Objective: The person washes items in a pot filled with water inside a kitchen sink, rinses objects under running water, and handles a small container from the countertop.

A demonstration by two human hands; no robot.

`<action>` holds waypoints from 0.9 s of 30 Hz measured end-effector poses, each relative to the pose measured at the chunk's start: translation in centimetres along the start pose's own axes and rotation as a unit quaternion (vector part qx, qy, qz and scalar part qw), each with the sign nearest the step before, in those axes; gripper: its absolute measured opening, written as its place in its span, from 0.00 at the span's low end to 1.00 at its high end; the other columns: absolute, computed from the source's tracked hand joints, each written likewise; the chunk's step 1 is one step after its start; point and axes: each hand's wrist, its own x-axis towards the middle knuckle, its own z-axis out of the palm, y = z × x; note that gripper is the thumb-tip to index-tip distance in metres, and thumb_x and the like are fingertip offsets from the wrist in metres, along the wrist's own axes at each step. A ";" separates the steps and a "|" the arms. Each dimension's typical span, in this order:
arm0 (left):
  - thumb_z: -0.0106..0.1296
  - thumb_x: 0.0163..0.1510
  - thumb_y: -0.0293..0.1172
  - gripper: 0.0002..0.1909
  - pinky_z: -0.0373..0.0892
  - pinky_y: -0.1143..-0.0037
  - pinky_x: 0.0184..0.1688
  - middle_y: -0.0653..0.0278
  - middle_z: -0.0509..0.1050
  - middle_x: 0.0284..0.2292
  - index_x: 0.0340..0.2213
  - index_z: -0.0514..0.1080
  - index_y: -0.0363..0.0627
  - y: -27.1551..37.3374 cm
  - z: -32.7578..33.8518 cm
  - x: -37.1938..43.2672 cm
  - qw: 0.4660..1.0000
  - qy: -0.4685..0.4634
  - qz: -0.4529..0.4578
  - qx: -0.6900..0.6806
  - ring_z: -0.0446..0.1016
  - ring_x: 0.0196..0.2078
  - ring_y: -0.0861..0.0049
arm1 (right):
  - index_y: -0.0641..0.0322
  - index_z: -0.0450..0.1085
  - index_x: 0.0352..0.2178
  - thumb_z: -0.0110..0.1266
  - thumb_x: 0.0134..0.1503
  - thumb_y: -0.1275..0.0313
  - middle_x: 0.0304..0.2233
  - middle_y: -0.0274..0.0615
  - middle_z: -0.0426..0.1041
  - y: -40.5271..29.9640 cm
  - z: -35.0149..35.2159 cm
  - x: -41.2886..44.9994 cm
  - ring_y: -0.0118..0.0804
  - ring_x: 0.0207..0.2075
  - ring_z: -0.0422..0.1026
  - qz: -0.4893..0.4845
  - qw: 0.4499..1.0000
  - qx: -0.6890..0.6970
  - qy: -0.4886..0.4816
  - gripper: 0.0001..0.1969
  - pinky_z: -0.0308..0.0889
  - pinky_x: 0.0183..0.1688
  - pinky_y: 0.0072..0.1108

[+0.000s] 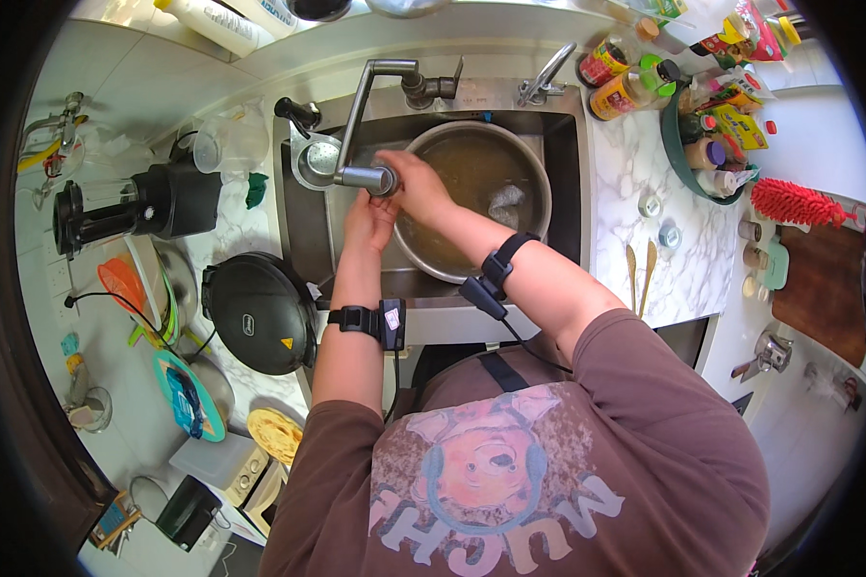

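Both of my hands are over the stainless steel sink [325, 234], close beneath the spout end of the metal folding faucet [364, 177]. My left hand [372, 220] is under the spout with its palm partly turned up and its fingers partly hidden. My right hand [413, 184] is beside the spout end, near its round outlet; whether it touches the faucet I cannot tell. A large round metal basin [545, 177] of cloudy brownish water stands in the sink, partly below my right forearm. A crumpled silvery scrubber-like thing [506, 202] lies in the water.
Left of the sink are a black round electric griddle [260, 314], a blender [137, 205] and a clear plastic jug [224, 144]. A small strainer [319, 157] sits at the sink's left corner. Sauce bottles [617, 94], a green tray [675, 151] of condiments and two wooden utensils [642, 274] are at right.
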 end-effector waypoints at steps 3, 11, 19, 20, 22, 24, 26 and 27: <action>0.43 0.63 0.31 0.12 0.75 0.69 0.45 0.56 0.76 0.40 0.44 0.69 0.37 0.3 2.4 -0.2 0.999 -0.008 -0.008 0.033 0.77 0.41 0.67 | 0.62 0.72 0.47 0.60 0.45 0.80 0.40 0.42 0.76 1.2 -1.8 0.7 0.32 0.37 0.75 0.180 0.976 0.059 -0.105 0.23 0.71 0.42 0.22; 0.46 0.63 0.34 0.13 0.76 0.70 0.41 0.55 0.76 0.38 0.43 0.70 0.38 0.0 -0.6 0.4 0.994 0.000 -0.104 -0.042 0.77 0.37 0.68 | 0.58 0.70 0.49 0.54 0.46 0.76 0.39 0.45 0.76 3.9 -6.6 3.5 0.43 0.34 0.75 0.181 0.981 -0.015 0.069 0.24 0.71 0.41 0.31; 0.48 0.64 0.36 0.14 0.74 0.71 0.43 0.59 0.76 0.40 0.46 0.69 0.42 0.3 0.3 -3.0 0.994 -0.002 -0.054 0.095 0.76 0.42 0.71 | 0.69 0.53 0.61 0.59 0.43 0.68 0.51 0.61 0.68 3.6 -8.9 9.4 0.58 0.53 0.67 0.205 0.976 -0.018 0.069 0.43 0.61 0.58 0.36; 0.48 0.64 0.36 0.14 0.74 0.71 0.43 0.59 0.76 0.40 0.46 0.69 0.42 0.1 0.6 -3.2 0.994 -0.004 -0.053 0.096 0.76 0.42 0.71 | 0.69 0.52 0.61 0.60 0.42 0.67 0.51 0.61 0.68 3.6 -8.9 9.4 0.58 0.53 0.67 0.210 0.976 -0.020 0.063 0.44 0.62 0.58 0.36; 0.49 0.63 0.32 0.13 0.73 0.72 0.43 0.62 0.77 0.40 0.47 0.68 0.42 0.0 0.2 -3.3 0.984 -0.023 0.030 0.176 0.76 0.42 0.73 | 0.69 0.51 0.61 0.60 0.42 0.67 0.51 0.61 0.68 2.7 -8.8 9.7 0.58 0.53 0.68 0.210 0.976 -0.019 0.053 0.45 0.62 0.57 0.36; 0.50 0.62 0.31 0.12 0.73 0.72 0.44 0.63 0.77 0.39 0.46 0.69 0.41 -0.3 0.0 -3.0 0.965 -0.017 0.058 0.257 0.76 0.42 0.75 | 0.68 0.49 0.63 0.58 0.44 0.67 0.55 0.60 0.65 2.2 -9.3 9.7 0.56 0.57 0.65 0.227 0.973 -0.051 -0.003 0.45 0.59 0.60 0.35; 0.51 0.61 0.29 0.12 0.73 0.73 0.44 0.64 0.77 0.38 0.45 0.69 0.40 -0.6 -0.3 -2.8 0.937 -0.017 0.083 0.338 0.76 0.41 0.76 | 0.67 0.49 0.63 0.57 0.44 0.68 0.56 0.61 0.65 3.1 -8.9 9.0 0.54 0.58 0.64 0.140 0.983 -0.115 0.017 0.45 0.57 0.61 0.35; 0.52 0.60 0.28 0.12 0.73 0.74 0.44 0.63 0.77 0.37 0.44 0.69 0.39 -1.0 -0.6 -2.8 0.904 -0.008 0.099 0.415 0.76 0.40 0.77 | 0.67 0.49 0.64 0.55 0.45 0.69 0.56 0.61 0.64 3.8 -8.9 8.7 0.53 0.59 0.63 0.053 0.981 -0.182 0.033 0.44 0.56 0.62 0.35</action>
